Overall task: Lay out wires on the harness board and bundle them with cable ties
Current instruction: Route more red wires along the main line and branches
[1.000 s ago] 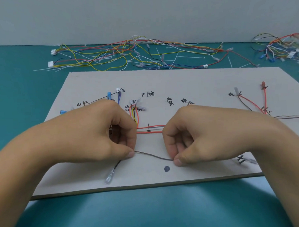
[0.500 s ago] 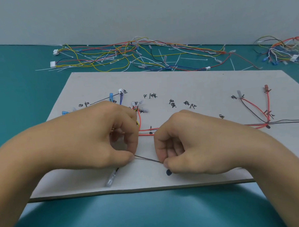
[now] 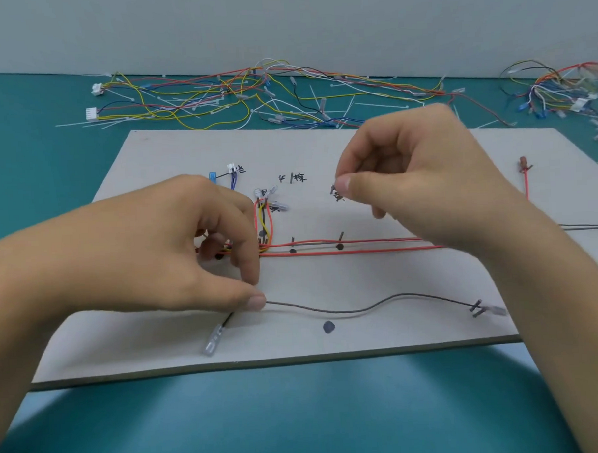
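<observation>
A grey harness board (image 3: 321, 146) with handwritten labels and dark pegs lies on the teal table. Red wires (image 3: 353, 249) run across its middle, joining a red, yellow and black bunch (image 3: 263, 221) that rises to small connectors. A thin dark wire (image 3: 363, 307) lies along the board's near part, from a clear terminal (image 3: 211, 339) at the left to a clear terminal (image 3: 496, 310) at pegs on the right. My left hand (image 3: 175, 252) pinches this wire near its left end. My right hand (image 3: 425, 173) hovers above the board, fingers curled, thumb and forefinger together, nothing visible in them.
A tangle of loose coloured wires and white cable ties (image 3: 250, 95) lies on the table behind the board. A second wire tangle (image 3: 566, 91) sits at the far right. A round dark mark (image 3: 328, 326) is near the board's front edge.
My right hand has let go of the dark wire and risen up and to the right. The wire now lies uncovered across the board. My left hand keeps its pinch.
</observation>
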Available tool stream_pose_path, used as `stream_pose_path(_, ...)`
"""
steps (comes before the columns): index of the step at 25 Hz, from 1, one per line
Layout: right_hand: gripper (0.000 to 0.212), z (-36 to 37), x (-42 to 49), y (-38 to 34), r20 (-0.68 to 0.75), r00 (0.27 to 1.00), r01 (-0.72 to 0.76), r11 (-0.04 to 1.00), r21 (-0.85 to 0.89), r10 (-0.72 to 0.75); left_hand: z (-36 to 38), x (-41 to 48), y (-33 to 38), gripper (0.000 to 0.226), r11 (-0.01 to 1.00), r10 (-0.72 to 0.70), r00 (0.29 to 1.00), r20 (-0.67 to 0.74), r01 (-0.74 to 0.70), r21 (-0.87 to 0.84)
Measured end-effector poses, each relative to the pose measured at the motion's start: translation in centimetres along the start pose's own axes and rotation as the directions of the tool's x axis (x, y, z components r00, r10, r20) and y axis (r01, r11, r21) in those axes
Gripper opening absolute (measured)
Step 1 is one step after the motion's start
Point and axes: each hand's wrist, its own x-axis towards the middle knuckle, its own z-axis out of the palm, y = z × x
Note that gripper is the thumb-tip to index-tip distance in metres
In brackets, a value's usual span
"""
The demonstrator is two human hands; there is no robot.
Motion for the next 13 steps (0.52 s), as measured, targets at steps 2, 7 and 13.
stream_pose_path(2, 0.015, -0.3, 0.1, 0.2, -0.004, 1.000, -0.026, 0.999, -0.036, 0.026, 0.1, 0.1, 0.0, 0.026, 1.000, 0.018, 1.000, -0.005, -0.018, -0.003)
stream_pose_path(7, 0.011, -0.3, 0.1, 0.2, 0.064, 0.998, -0.026, 0.998, -0.060, 0.030, 0.9, 0.5, 0.4, 0.021, 0.996, 0.092, 0.992, -0.083, -0.091, 0.009)
stream_pose_path(13, 0.013, -0.6, 0.2, 0.4, 0.024, 1.000, -0.010, 0.997, -0.074, 0.012, 1.0, 0.9, 0.3, 0.017, 0.992, 0.126, 0.959, -0.255, -0.126, 0.016)
